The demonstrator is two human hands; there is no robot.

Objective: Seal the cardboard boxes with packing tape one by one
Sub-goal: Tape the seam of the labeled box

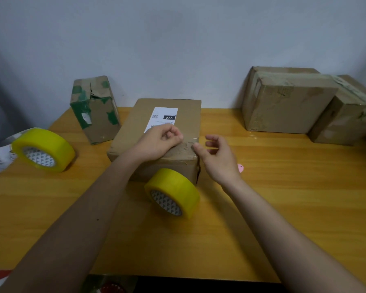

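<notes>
Left hand (159,142) grip: fingers curled, resting on top of centre box (156,132) near its right front corner; looks like fingertips pinch sth thin, can't tell what. Right hand (217,155) grip loose, fingers half spread, holds nothing, thumb tip at the box's worn corner. Box sits mid-worktop (262,197), white label (163,118) on top. Yellow tape roll (173,191) on edge, against box front. 2nd tape roll (43,150) far left. Green-taped box (95,108) upright, back left. Two taped boxes (287,102) back right, touching.
</notes>
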